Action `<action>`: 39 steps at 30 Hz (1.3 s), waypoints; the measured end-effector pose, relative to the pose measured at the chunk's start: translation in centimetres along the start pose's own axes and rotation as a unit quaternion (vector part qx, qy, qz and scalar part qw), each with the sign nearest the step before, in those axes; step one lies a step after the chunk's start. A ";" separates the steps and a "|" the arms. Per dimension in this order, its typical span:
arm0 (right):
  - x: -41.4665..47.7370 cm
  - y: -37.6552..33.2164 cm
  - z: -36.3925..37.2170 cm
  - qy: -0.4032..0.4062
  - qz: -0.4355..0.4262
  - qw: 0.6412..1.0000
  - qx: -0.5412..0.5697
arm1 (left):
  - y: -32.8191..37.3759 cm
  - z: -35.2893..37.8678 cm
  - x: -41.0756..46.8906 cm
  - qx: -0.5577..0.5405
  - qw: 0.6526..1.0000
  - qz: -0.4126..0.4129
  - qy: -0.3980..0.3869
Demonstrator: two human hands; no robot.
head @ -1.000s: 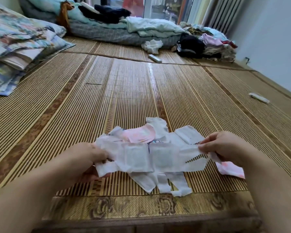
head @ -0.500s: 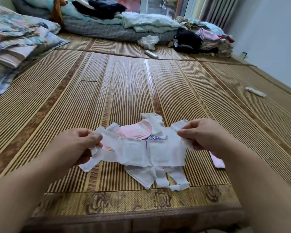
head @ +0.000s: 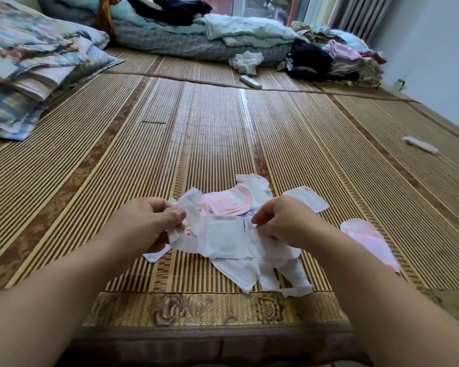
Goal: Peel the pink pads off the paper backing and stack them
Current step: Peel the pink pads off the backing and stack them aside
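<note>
A white pad with paper backing [head: 224, 238] hangs between both hands just above the bamboo mat [head: 217, 144]. My left hand [head: 146, 221] pinches its left end and my right hand [head: 284, 218] pinches its right part, with the piece folded between them. Behind it lies a small stack of pink pads [head: 229, 201]. Another pink pad [head: 368, 242] lies flat on the mat to the right. White backing scraps [head: 263, 276] lie loose beneath the held piece, and one more scrap [head: 306, 198] sits behind my right hand.
Folded quilts [head: 32, 75] are piled at the far left. Bedding [head: 196, 35] and a clothes heap [head: 337, 59] line the back. A white remote [head: 250, 81] lies near them, and a white tube [head: 419, 148] at the right. The mat's patterned border [head: 217, 308] runs along the near edge.
My hands have come closer together, folding the stretched white piece. The right hand moved left, uncovering the pink pad on the mat to the right.
</note>
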State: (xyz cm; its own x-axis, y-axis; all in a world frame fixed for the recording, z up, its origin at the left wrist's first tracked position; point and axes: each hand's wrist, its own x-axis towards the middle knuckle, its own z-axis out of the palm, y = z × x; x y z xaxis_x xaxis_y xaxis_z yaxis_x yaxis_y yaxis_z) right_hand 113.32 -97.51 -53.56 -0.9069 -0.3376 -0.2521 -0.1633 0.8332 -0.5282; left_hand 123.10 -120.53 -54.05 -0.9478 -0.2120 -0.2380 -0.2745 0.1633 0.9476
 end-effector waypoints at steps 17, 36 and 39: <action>-0.5 1.2 1.4 0.108 -0.025 0.990 -0.091 | 0.9 6.2 0.9 0.177 0.980 0.086 -0.015; -1.0 3.2 -1.2 0.153 0.014 0.986 0.060 | -0.7 3.6 2.6 0.415 0.907 -0.007 0.074; -1.1 4.4 -2.6 0.148 0.082 0.985 0.001 | -0.9 3.5 2.7 0.423 0.903 -0.019 0.068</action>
State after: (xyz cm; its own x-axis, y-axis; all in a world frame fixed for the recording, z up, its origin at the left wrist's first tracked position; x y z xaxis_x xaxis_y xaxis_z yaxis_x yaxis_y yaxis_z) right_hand 112.53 -92.30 -53.50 -0.9948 -0.0546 -0.0865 -0.0039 0.8653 -0.5012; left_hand 120.25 -117.90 -56.32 -0.9223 -0.3398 -0.1842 -0.3865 0.8193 0.4236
